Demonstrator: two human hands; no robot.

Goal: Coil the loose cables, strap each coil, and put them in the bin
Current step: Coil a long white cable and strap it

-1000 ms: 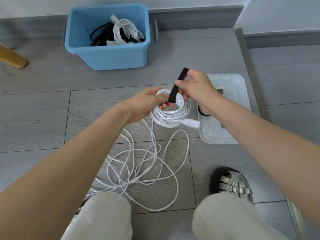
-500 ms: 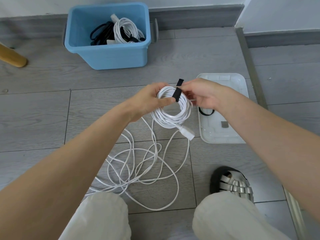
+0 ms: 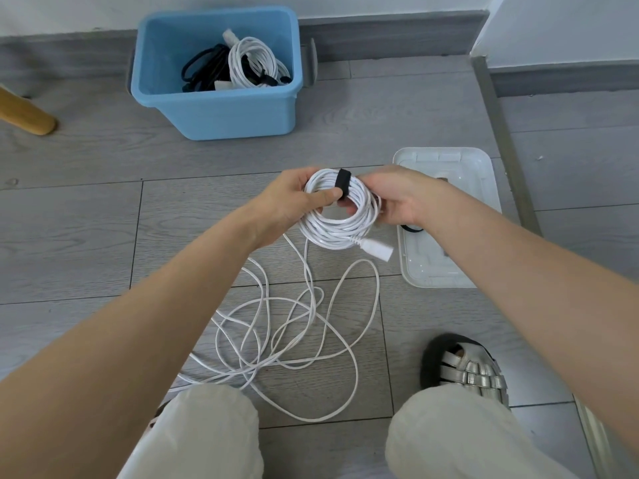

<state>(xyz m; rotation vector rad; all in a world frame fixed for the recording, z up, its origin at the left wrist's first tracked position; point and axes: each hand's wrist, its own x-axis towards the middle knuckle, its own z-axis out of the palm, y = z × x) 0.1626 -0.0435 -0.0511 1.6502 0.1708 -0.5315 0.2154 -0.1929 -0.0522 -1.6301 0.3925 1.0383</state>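
Left hand [image 3: 294,198] grips white coil [image 3: 340,216], thumb pinning black strap [image 3: 342,183]; your right hand [image 3: 394,198] holds coil's far side. Strap, raised a second ago, now wrapped down round coil; press closed, then blue bin [image 3: 221,112]

Grey wood-look plank floor [image 3: 76,216]. A blue bin [image 3: 221,108] sits at its far edge by the skirting. A white tray [image 3: 484,174] lies toward the right edge. Loose white cable [image 3: 297,326] sprawls mid-floor — near the closest edge. A wooden leg [image 3: 26,114] rests at the far left.
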